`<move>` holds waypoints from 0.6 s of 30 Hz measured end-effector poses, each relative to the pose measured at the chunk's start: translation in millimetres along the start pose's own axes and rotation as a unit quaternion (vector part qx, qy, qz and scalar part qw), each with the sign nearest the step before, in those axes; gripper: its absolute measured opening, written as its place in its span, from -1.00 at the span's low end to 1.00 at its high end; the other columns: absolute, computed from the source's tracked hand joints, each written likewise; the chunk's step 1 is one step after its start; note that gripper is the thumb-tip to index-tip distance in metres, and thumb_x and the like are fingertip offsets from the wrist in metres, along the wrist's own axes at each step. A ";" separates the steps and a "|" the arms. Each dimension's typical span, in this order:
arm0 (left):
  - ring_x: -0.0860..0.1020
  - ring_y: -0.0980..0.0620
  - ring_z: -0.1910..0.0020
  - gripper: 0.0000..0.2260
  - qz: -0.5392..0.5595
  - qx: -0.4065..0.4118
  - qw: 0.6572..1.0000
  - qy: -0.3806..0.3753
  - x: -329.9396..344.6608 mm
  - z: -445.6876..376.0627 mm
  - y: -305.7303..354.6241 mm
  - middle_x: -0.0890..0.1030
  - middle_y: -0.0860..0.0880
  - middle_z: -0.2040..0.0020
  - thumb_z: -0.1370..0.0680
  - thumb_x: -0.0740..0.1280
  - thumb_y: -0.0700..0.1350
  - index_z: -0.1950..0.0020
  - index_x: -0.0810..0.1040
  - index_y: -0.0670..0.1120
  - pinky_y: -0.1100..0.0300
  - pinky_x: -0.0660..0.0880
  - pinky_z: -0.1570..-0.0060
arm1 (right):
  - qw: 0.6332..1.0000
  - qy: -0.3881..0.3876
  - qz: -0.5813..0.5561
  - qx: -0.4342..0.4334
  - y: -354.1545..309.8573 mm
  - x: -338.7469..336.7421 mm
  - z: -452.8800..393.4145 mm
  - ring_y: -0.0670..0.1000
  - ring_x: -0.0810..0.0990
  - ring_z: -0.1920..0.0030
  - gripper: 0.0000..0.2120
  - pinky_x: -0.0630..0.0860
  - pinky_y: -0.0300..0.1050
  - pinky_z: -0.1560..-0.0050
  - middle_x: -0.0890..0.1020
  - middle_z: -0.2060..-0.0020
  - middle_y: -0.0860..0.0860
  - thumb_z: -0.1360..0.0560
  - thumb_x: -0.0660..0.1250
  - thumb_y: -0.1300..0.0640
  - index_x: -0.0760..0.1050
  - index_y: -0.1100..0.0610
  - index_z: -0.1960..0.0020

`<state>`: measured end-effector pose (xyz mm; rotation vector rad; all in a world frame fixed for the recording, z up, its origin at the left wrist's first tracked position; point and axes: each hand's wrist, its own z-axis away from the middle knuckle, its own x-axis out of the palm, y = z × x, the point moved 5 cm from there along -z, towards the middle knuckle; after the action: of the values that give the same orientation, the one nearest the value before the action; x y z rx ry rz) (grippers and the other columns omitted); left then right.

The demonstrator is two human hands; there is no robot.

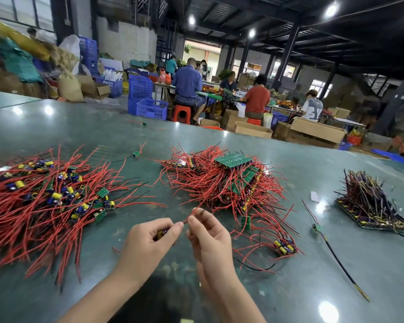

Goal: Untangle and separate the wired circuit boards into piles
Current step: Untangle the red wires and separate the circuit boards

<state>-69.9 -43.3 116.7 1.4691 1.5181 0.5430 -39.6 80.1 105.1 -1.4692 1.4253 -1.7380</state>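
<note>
My left hand (153,236) grips a small circuit board (162,233) with a blue and yellow part showing between the fingers. Just to its right, my right hand (208,234) pinches that board's red wire (191,214), which runs up toward the tangled heap of red-wired boards (231,183) in the middle of the green table (336,264). A spread pile of separated boards with red wires (44,199) lies on the left. A few boards from the heap lie loose near my right hand (285,247).
A stack of boards with dark purple and yellow wires (369,203) sits at the right. A single board with a long black wire (329,250) lies in front of it. Stray boards (135,154) lie farther back. Beyond the table edge, people sit working among boxes and blue crates.
</note>
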 end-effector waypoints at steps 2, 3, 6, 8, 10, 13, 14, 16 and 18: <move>0.25 0.16 0.51 -0.60 -0.005 0.011 1.000 -0.007 -3.0 -0.5 1.5 0.27 0.05 0.54 -0.38 0.21 0.24 0.43 0.40 -0.07 0.29 0.16 0.44 | 0.999 -0.026 0.032 -0.013 -5.4 -0.3 -2.0 -0.13 0.43 0.39 -0.78 0.41 -0.33 0.32 0.55 0.37 -0.07 -0.48 0.26 0.42 0.54 0.14 0.17; 0.24 0.15 0.52 -0.61 -0.017 0.016 1.000 -0.009 -4.4 -0.5 1.6 0.26 0.06 0.55 -0.38 0.21 0.24 0.43 0.39 -0.06 0.30 0.14 0.45 | 0.998 -0.037 0.053 -0.026 -9.6 -1.4 -3.2 -0.12 0.42 0.38 -0.78 0.40 -0.32 0.30 0.54 0.38 -0.09 -0.48 0.25 0.43 0.53 0.14 0.18; 0.26 0.11 0.53 -0.59 -0.118 0.036 0.992 -0.005 -9.4 -0.1 0.7 0.26 0.04 0.56 -0.38 0.17 0.28 0.39 0.39 -0.05 0.27 0.13 0.47 | 0.991 -0.064 0.099 -0.069 -25.0 -5.7 -5.5 -0.13 0.40 0.38 -0.83 0.38 -0.30 0.28 0.51 0.39 -0.11 -0.45 0.30 0.38 0.50 0.13 0.20; 0.30 0.10 0.52 -0.57 -0.173 0.044 0.984 -0.002 -12.3 -0.2 0.5 0.30 0.03 0.55 -0.38 0.14 0.30 0.36 0.40 -0.06 0.24 0.15 0.48 | 0.983 -0.083 0.136 -0.095 -32.4 -6.7 -5.0 -0.14 0.42 0.36 -0.94 0.40 -0.32 0.27 0.51 0.37 -0.11 -0.39 0.33 0.26 0.50 0.13 0.17; 0.33 0.07 0.52 -0.60 -0.204 0.061 0.977 -0.003 -13.5 -0.2 2.2 0.33 0.02 0.54 -0.38 0.14 0.30 0.33 0.40 -0.04 0.18 0.20 0.49 | 0.980 -0.077 0.150 -0.102 -32.4 -8.8 -5.0 -0.16 0.46 0.34 -0.87 0.43 -0.33 0.25 0.53 0.36 -0.11 -0.40 0.40 0.26 0.49 0.14 0.11; 0.44 0.06 0.50 -0.66 -0.241 0.112 0.964 0.004 -12.7 1.2 9.1 0.46 0.05 0.50 -0.42 0.17 0.23 0.33 0.46 -0.01 0.17 0.31 0.52 | 0.984 -0.063 0.149 -0.078 -28.6 -9.7 -5.8 -0.17 0.45 0.38 -0.80 0.41 -0.34 0.28 0.52 0.40 -0.12 -0.43 0.39 0.33 0.50 0.13 0.00; 0.50 0.10 0.45 -0.69 -0.239 0.126 0.963 0.006 -12.6 1.6 11.4 0.54 0.11 0.45 -0.43 0.18 0.21 0.33 0.53 0.03 0.17 0.36 0.52 | 0.982 -0.069 0.157 -0.076 -29.0 -9.2 -5.9 -0.17 0.44 0.38 -0.79 0.41 -0.35 0.28 0.52 0.42 -0.13 -0.44 0.37 0.33 0.53 0.13 -0.04; 0.57 0.20 0.34 -0.74 -0.221 0.148 0.964 0.001 -11.8 2.4 14.0 0.62 0.21 0.31 -0.45 0.21 0.16 0.23 0.63 0.10 0.21 0.43 0.43 | 0.975 -0.086 0.184 -0.089 -32.7 -8.5 -5.8 -0.23 0.46 0.38 -0.84 0.40 -0.40 0.27 0.58 0.41 -0.16 -0.46 0.35 0.33 0.60 0.13 0.02; 0.57 0.20 0.31 -0.76 -0.206 0.158 0.966 -0.017 -8.9 2.1 13.0 0.60 0.21 0.25 -0.49 0.20 0.14 0.14 0.62 0.11 0.25 0.41 0.40 | 0.972 -0.087 0.196 -0.097 -36.6 -8.2 -4.7 -0.26 0.50 0.38 -0.86 0.41 -0.43 0.26 0.64 0.38 -0.16 -0.47 0.35 0.34 0.63 0.14 0.12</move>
<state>-62.4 -49.8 129.1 1.3257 1.8802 0.0255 -31.4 102.2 134.7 -1.2874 1.6906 -1.2291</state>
